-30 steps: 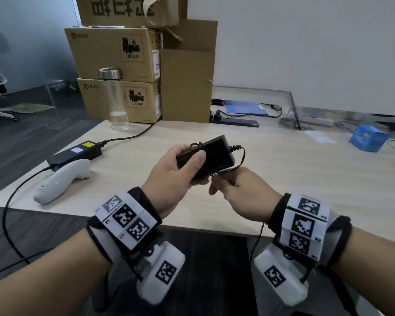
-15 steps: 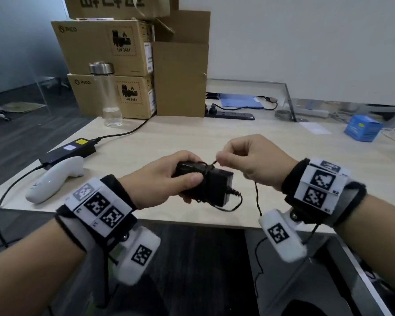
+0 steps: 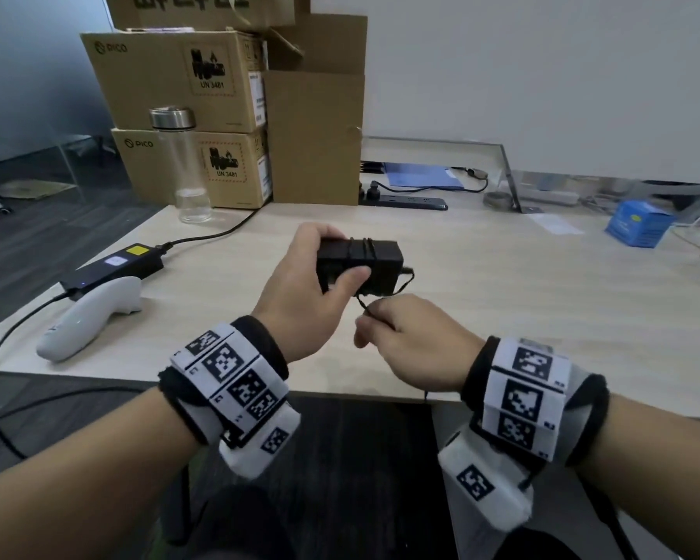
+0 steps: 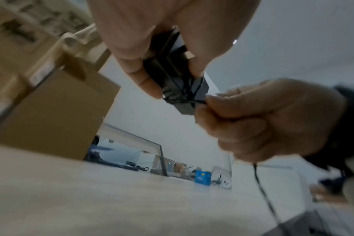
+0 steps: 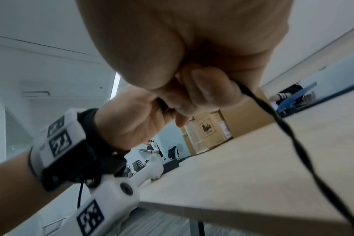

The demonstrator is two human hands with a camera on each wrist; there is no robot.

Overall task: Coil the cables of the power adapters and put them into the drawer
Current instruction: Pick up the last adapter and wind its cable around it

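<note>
Right now the black power adapter (image 3: 360,264) is up off the tabletop (image 3: 502,293), held out in front of the person above its near half. The left hand (image 3: 312,284) has it firmly: thumb pressed across the near face, fingers curled over the far side, block lying roughly level. Several turns of the thin black cable (image 3: 362,252) already band its middle, and the left-wrist view shows those turns crossing the adapter's end (image 4: 184,89).

Just below and to the right, nearly touching the adapter, sits the right hand (image 3: 413,341). It is clenched into a loose fist, thumb and forefinger pinching the cable right where it leaves the block; a short loop of slack curls off the adapter's right end. From the right-wrist view the free length of cable (image 5: 293,143) runs out of the fist and drops past the tabletop's front edge.

Over to the left, well apart from both hands, a second power adapter (image 3: 114,266) with a yellow label lies flat on the tabletop, its lead uncoiled, with a white controller (image 3: 85,321) touching its near side. A clear bottle (image 3: 182,167) stands before stacked cardboard boxes (image 3: 186,82).
</note>
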